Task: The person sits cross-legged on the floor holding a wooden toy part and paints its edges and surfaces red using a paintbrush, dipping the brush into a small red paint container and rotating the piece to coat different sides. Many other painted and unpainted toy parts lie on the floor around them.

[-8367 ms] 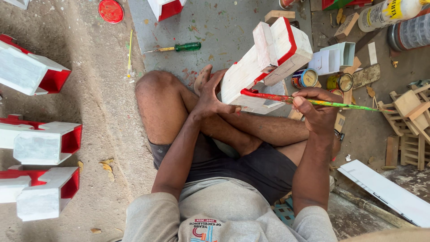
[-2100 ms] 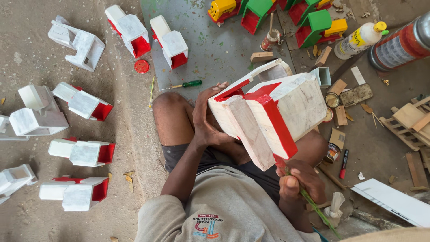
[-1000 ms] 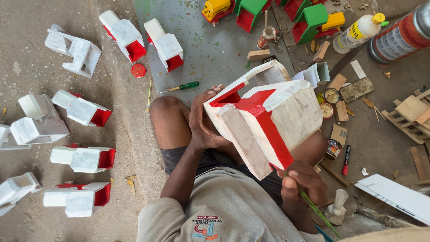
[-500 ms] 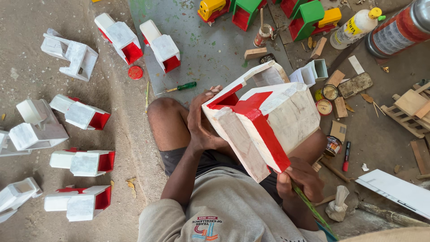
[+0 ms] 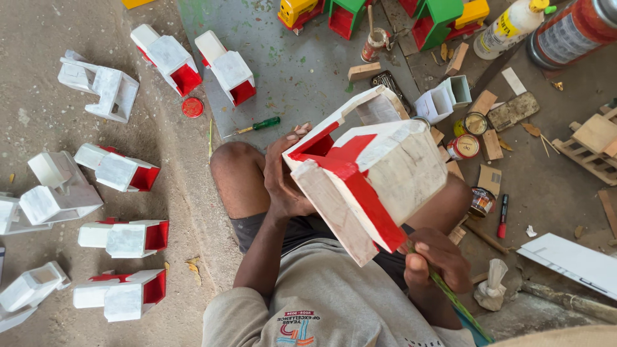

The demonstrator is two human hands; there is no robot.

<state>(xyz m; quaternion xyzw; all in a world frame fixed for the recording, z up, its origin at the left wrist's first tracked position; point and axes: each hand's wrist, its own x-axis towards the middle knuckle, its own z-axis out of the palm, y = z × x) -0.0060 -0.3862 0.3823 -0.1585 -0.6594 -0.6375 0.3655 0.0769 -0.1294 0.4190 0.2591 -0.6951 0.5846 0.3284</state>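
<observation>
Head cam: white wooden toy truck (image 5: 379, 173) w/ red-painted edges, tilted.

the wooden model (image 5: 369, 177) sits above my lap, between my left hand (image 5: 286, 177) on its left side and my right hand (image 5: 434, 260) at its near edge. similar models (image 5: 122, 234) lie in rows on the floor to the left. a screwdriver (image 5: 257, 126) lies just beyond my knee. paint tins (image 5: 464, 146) stand to the right.

A floor-level toy workshop: rows of painted wooden trucks (image 5: 122, 172), open paint tins (image 5: 463, 146), wood offcuts (image 5: 364, 71), a screwdriver (image 5: 257, 126) and glue bottle (image 5: 511, 24) on bare concrete.
</observation>
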